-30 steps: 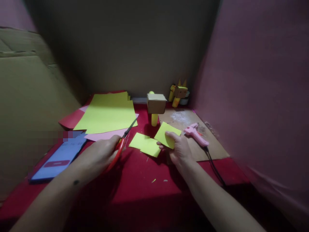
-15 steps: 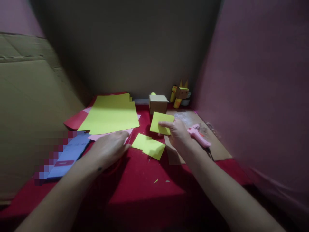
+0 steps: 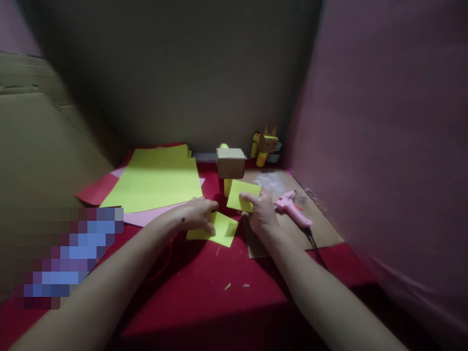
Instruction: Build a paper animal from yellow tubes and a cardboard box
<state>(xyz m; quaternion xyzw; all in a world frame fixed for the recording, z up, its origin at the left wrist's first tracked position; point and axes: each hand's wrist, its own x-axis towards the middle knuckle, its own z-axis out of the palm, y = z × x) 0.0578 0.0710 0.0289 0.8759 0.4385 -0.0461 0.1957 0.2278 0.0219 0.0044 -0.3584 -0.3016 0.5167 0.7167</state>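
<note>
My right hand (image 3: pixel 261 212) pinches a small yellow paper square (image 3: pixel 241 195) between thumb and fingers, raised above the red cloth. My left hand (image 3: pixel 197 214) reaches over other yellow paper pieces (image 3: pixel 224 231) lying in front of it. Its thumb and fingers are apart, with the thumb at or just above the paper; whether it touches cannot be made out. Behind the held square stands a small cardboard box (image 3: pixel 231 165). Beside my right hand, a pink glue gun (image 3: pixel 294 209) lies on a cardboard sheet (image 3: pixel 281 239).
Large yellow sheets (image 3: pixel 153 180) lie at the left over pink and red paper. A cardboard animal figure (image 3: pixel 266 144) with pointed ears stands at the back right. Paper scraps (image 3: pixel 227 286) lie near the front. A pink wall (image 3: pixel 383 146) bounds the right; a cardboard panel (image 3: pixel 44 156), the left.
My left hand has moved right, from beside the pink paper to over the small yellow pieces. My right hand still holds the yellow square. The view has shifted slightly.
</note>
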